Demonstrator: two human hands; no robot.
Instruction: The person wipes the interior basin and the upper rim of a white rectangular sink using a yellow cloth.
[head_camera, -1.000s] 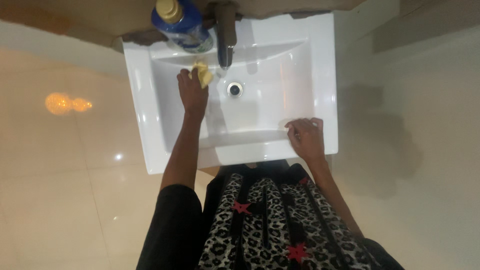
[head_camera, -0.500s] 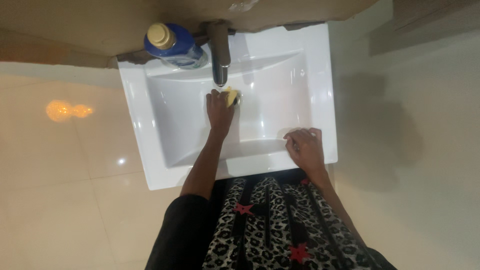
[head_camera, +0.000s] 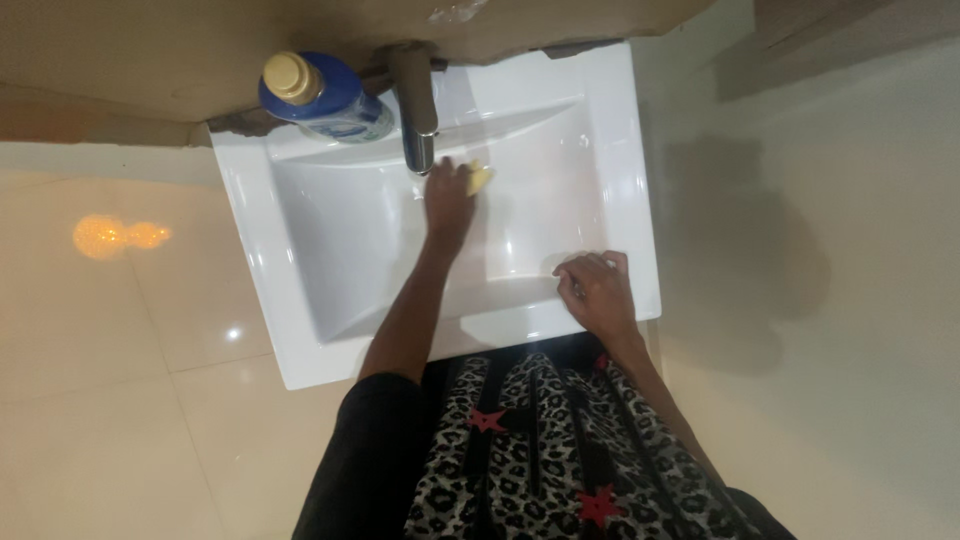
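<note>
A: Start at the sponge. Where?

B: Small yellow sponge (head_camera: 479, 177), soft-looking, down in the basin of the white rectangular ceramic sink (head_camera: 300, 290), just below and right of the tap's spout. Only its right end shows past the fingers.

A: Which hand has it?

B: Left hand (head_camera: 449, 198). Fingers curled closed over the sponge, pressing it onto the basin floor near the back wall. Arm comes in from the lower middle, black sleeve (head_camera: 365, 460) up to above the elbow.

A: Other hand?

B: Right hand (head_camera: 596, 290) rests on the sink's front right rim, fingers bent loosely, knuckles up. Nothing visible inside it; can't tell whether the fingertips pinch anything, too dark there.

A: Tap?

B: Grey metal tap (head_camera: 415, 105), mounted at the sink's back edge, spout pointing toward the person. Left hand sits just beside the spout tip; touching or not, can't tell.

A: Anything else on the sink?

B: Blue plastic bottle with a gold cap (head_camera: 320, 95), upright on the back left corner, just left of the tap.

A: Surroundings?

B: Glossy cream floor tiles (head_camera: 120, 400) left and right, an orange light reflection (head_camera: 118, 236) on the left tiles. Brown wall (head_camera: 150, 60) behind the sink. Black-and-white leopard-print garment with red stars (head_camera: 545, 460) at the bottom edge, against the sink's front.
</note>
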